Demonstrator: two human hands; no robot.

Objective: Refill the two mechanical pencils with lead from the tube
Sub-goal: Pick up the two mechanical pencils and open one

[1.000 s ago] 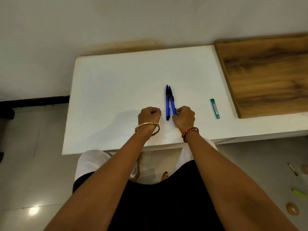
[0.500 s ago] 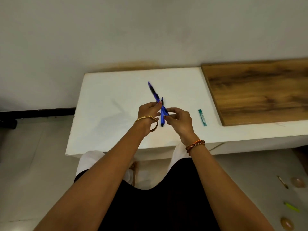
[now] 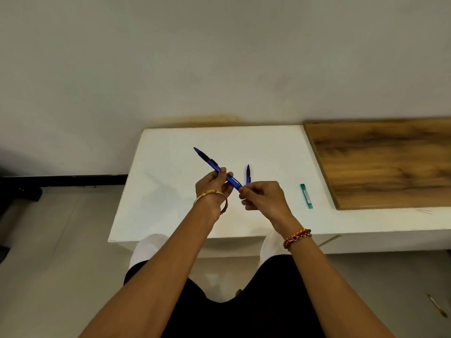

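My left hand (image 3: 214,191) grips the middle of a blue mechanical pencil (image 3: 207,159), held in the air and slanting up to the far left. The fingertips of my right hand (image 3: 264,200) pinch that pencil's near end. A second blue pencil (image 3: 248,173) lies on the white table (image 3: 170,191) just beyond my right hand, its near part hidden by my fingers. The green lead tube (image 3: 306,195) lies on the table to the right of my right hand, apart from it.
A wooden board (image 3: 385,162) covers the table's right side. The wall runs close behind the table. Small items lie on the floor at the lower right (image 3: 438,308). My knees sit under the table's near edge.
Both hands rested beside the two pencils a second ago. My left hand has lifted one pencil off the table, and my right hand has taken its near end. The camera view tilted upward.
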